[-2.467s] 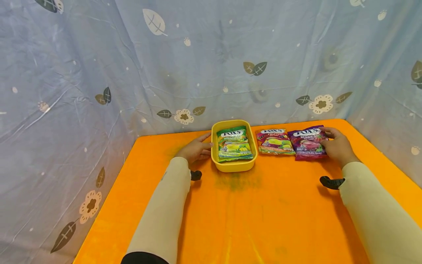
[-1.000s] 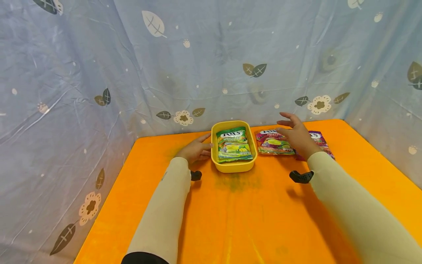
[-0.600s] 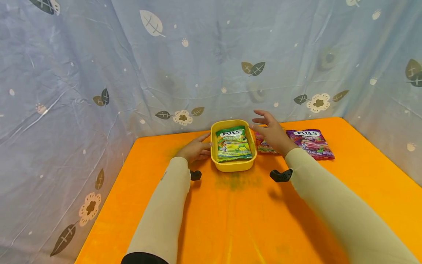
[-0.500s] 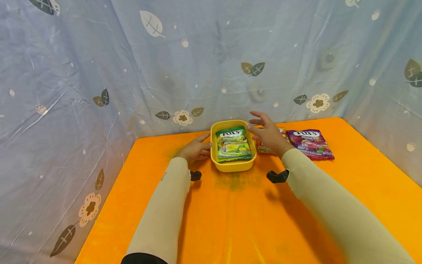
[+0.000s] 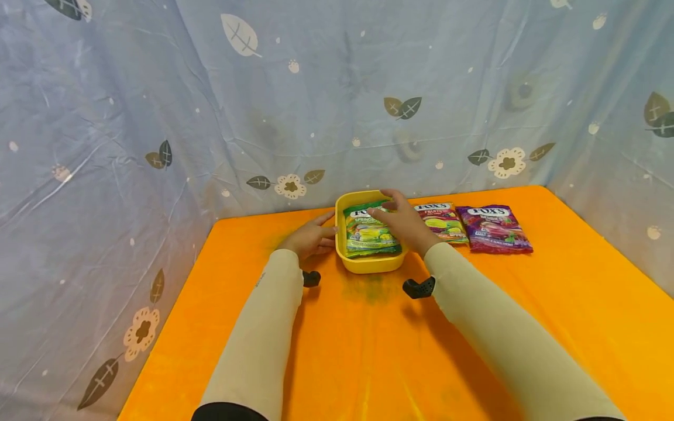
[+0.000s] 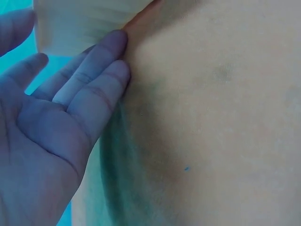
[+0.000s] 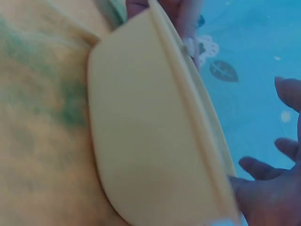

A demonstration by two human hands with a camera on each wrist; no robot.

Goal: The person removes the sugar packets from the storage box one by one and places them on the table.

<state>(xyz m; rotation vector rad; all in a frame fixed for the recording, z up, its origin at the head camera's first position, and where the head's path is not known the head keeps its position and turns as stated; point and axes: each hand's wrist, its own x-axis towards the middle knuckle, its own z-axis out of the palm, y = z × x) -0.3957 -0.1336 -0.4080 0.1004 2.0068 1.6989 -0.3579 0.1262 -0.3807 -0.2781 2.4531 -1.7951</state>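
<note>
A yellow plastic tub (image 5: 371, 266) stands near the back of the table with a green Fox's candy bag (image 5: 365, 235) lying in it. My left hand (image 5: 309, 239) rests its straight fingers against the tub's left side; the left wrist view shows the fingertips touching the pale wall (image 6: 80, 28). Over the tub's right rim hovers my right hand (image 5: 406, 225), fingers spread and loosely bent, holding nothing; it hides part of the green bag. In the right wrist view, this hand (image 7: 273, 188) is beside the tub (image 7: 141, 117) rim, with space between its fingers.
Right of the tub lie a red Fox's Fruits candy bag (image 5: 439, 223), partly behind my right hand, and a purple Fox's Berries bag (image 5: 495, 229). A patterned blue curtain (image 5: 316, 105) hangs behind the orange table (image 5: 368, 351) and along both sides.
My right hand has left the purple bag's edge and travelled left, across the red bag, to above the tub. The left hand stays at the tub's side.
</note>
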